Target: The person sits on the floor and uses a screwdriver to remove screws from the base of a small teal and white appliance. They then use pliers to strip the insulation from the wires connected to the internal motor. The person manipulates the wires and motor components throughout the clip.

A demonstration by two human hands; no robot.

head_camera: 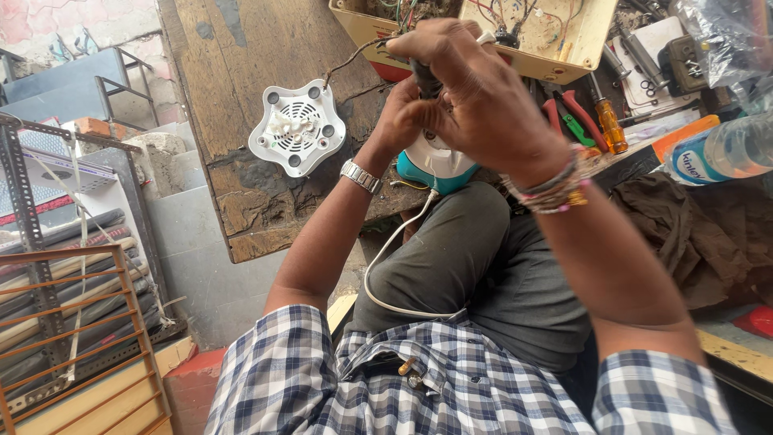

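Observation:
A teal and white appliance body [435,167] rests at the edge of the wooden bench [233,89], above my knee. My left hand [400,121], with a metal watch on its wrist, is curled against the top of the appliance. Just above it, my right hand [479,97], with bead bracelets on the wrist, is closed around a dark-handled tool [422,76] that points down into the appliance. The tool's tip is hidden by my hands. A white cord [385,262] hangs from the appliance over my lap. A white star-shaped cover [296,129] lies on the bench to the left.
A cream box of loose wires [564,60] stands behind my hands. Screwdrivers and pliers [600,121] lie to the right, beside a plastic bottle [721,153] and a brown cloth [692,229]. A metal rack [48,266] stands at the far left.

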